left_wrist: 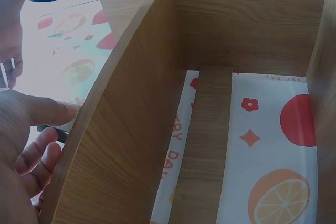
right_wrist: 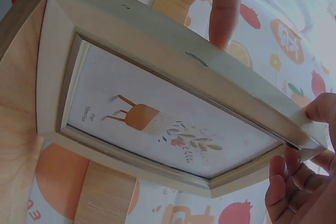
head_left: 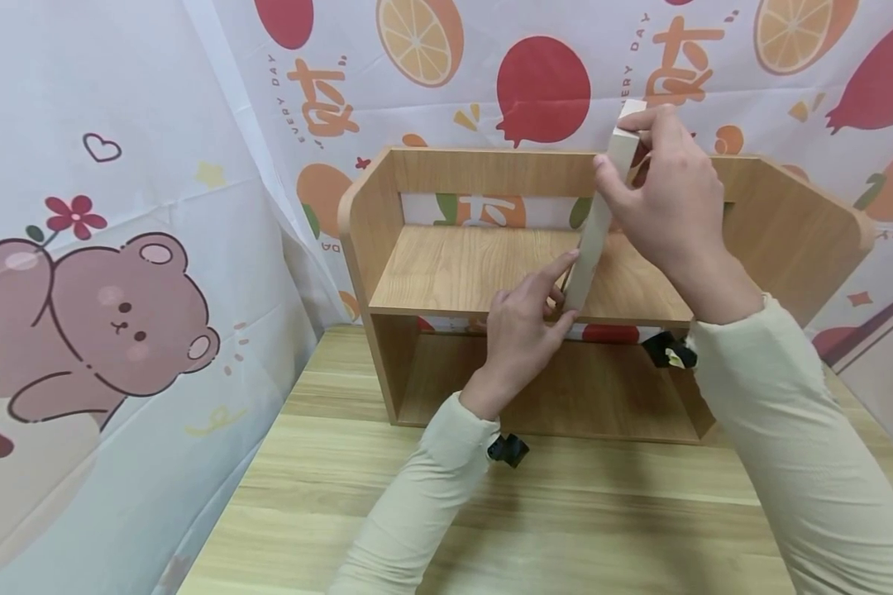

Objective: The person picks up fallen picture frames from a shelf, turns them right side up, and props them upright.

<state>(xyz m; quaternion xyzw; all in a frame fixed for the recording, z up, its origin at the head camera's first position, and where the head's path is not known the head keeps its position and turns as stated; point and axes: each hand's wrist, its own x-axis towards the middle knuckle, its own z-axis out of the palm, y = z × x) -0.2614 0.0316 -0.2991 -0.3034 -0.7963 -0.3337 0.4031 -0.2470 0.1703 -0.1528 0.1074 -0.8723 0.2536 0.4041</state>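
A pale picture frame [head_left: 594, 240] stands edge-on over the upper shelf of a wooden desk rack [head_left: 454, 268]. My right hand [head_left: 670, 190] grips its upper end between thumb and fingers. My left hand [head_left: 524, 330] holds the lower end near the shelf's front edge. In the right wrist view the picture frame [right_wrist: 142, 19] shows a print of an orange vase with leaves, with fingers at both ends. The left wrist view has the left hand [left_wrist: 26, 145] beside the shelf board [left_wrist: 115, 114]; its thumb touches a pale edge, mostly hidden there.
Below the upper shelf is a lower compartment [head_left: 565, 388], with the rack on a light wooden table [head_left: 327, 487]. Printed cloth [head_left: 193, 99] hangs behind and at the left. A black wrist device [head_left: 508, 450] sits under the left cuff, another [head_left: 670, 350] by the right cuff.
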